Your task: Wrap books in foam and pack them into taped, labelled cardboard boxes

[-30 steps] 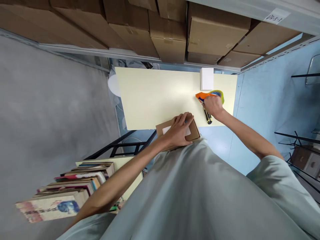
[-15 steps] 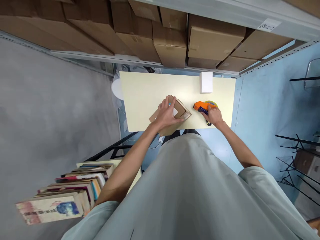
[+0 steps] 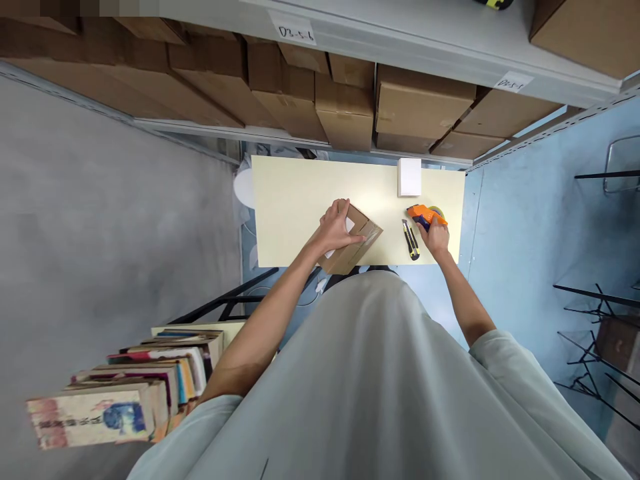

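My left hand point(image 3: 336, 230) grips a small cardboard box point(image 3: 356, 248), thumb and fingers spread across its top. The box sits at an angle near the table's front edge; a white label and a strip of clear tape show on it. My right hand point(image 3: 435, 235) is closed round the handle of an orange and dark blue tape dispenser point(image 3: 423, 215), whose yellowish tape roll shows partly behind it. Between the two hands a black and yellow utility knife point(image 3: 411, 240) lies on the table. The right fingertips are partly hidden behind the handle.
The pale yellow table point(image 3: 295, 193) bears a white box point(image 3: 409, 177) at its back edge. Beyond it stands a metal shelf point(image 3: 410, 50) packed with cardboard boxes point(image 3: 345, 110). Books point(image 3: 110, 407) are lined up at the lower left, and black metal frames point(image 3: 590, 353) stand at the right.
My right hand has moved right with the tape dispenser, uncovering the utility knife. The box's top, which showed an open gap with raised flaps, now looks flatter and closed under my left hand.
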The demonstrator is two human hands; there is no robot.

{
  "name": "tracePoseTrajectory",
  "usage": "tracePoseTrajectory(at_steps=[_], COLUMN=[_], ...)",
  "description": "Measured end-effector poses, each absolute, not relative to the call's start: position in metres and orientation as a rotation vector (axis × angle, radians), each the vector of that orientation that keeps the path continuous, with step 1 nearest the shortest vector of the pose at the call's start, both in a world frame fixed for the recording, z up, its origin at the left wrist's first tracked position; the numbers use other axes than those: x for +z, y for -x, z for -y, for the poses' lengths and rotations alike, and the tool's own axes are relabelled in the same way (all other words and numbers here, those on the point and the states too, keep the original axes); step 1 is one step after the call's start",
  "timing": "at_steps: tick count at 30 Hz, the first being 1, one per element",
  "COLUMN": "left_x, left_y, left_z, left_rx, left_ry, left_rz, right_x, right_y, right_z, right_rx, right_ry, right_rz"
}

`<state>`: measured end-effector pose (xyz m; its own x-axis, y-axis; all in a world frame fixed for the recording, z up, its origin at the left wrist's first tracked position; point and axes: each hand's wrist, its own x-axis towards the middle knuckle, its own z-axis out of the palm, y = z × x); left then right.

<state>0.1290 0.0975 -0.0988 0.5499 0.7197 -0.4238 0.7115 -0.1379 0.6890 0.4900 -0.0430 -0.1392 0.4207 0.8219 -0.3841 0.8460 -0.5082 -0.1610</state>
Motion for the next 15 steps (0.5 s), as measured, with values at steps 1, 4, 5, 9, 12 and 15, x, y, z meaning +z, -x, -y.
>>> tracePoseTrajectory(at_steps=[1, 4, 5, 9, 12, 15], left_x=[-0.098, -0.098, -0.099, -0.098, -0.096, -0.094], left_y=[-0.132, -0.140, -0.142, -0.149, -0.150, -0.149], left_z=[-0.099, -0.101, -0.102, -0.104, -0.104, -0.105], left_rx=[0.022, 0.029, 0.031, 0.046, 0.042, 0.029], left_ry=[-1.860, -1.858, -1.857, -1.843, -1.827, -1.809], left_rz=[-1.174, -1.178, -1.180, -1.189, -1.187, -1.180], right_x=[-0.143, -0.151, -0.153, -0.152, -0.137, -0.112], right_y=[-0.494, -0.498, -0.496, -0.488, -0.487, -0.482], right_z=[0.043, 0.041, 0.041, 0.039, 0.038, 0.034], right_rx=[-0.635, -0.606, -0.594, -0.559, -0.597, -0.644], right_ry=[-2.617, -2.597, -2.587, -2.594, -2.603, -2.732], right_rz=[-1.520, -1.503, -1.507, -1.497, -1.462, -1.509])
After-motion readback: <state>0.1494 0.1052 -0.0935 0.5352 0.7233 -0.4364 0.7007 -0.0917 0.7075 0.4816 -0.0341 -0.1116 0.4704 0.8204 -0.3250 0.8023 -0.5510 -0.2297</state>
